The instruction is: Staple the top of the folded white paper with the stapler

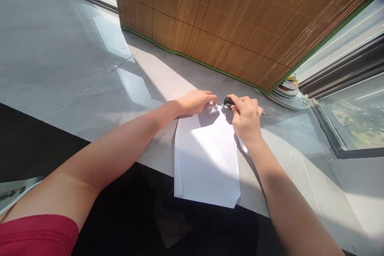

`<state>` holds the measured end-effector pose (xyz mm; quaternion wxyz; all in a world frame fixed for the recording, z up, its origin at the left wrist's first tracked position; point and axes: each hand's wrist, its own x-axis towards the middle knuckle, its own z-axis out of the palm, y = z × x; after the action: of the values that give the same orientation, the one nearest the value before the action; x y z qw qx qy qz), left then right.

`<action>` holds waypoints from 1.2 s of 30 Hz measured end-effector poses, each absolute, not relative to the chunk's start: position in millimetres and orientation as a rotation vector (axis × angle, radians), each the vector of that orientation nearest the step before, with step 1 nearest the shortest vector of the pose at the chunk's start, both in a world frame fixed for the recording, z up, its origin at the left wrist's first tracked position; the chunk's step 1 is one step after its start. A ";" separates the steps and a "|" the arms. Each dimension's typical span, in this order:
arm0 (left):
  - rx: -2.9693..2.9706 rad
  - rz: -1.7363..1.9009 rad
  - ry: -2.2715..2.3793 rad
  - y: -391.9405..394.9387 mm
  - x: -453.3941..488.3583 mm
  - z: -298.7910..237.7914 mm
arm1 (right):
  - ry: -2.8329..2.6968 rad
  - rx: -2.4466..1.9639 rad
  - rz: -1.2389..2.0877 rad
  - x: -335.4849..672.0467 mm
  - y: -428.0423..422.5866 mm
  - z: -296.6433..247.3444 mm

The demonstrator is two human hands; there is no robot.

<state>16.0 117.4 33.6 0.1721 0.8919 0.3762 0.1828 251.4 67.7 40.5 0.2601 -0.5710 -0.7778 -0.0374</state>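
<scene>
A stack of white paper sheets [207, 160] lies on the grey stone ledge [90, 88], its near end hanging over the ledge's edge. My left hand [196, 102] rests at the paper's far edge with fingers curled and pinched on the top of the sheets. My right hand [246, 118] is closed around a small black object [228, 101], perhaps a stapler or a clip, held at the same far edge. Something shiny sits between the two hands; I cannot make out what it is.
A brown bamboo blind [240, 20] hangs down to the ledge behind the hands. A pile of plates or discs [286, 90] sits at its right end. Window frames and glass [354, 112] run along the right. Dark floor lies below the ledge.
</scene>
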 end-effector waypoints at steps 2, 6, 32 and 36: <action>2.513 0.549 1.077 117.3 15.5 34.8 | -2.110 -1.575 -0.055 254.4 70.0 41.0; 2.516 0.588 1.097 119.3 14.4 35.3 | -2.139 -1.586 0.044 263.1 73.8 42.1; 2.744 0.389 1.068 122.4 9.5 32.3 | -1.923 -1.768 0.033 279.2 75.3 42.2; 2.750 0.381 1.062 121.9 10.1 32.9 | -1.921 -1.794 0.039 280.7 75.1 43.8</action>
<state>10.1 121.9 32.9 0.0844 0.9219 0.3559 0.1279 280.7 75.1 43.8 0.2535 -0.6602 -0.7068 0.0145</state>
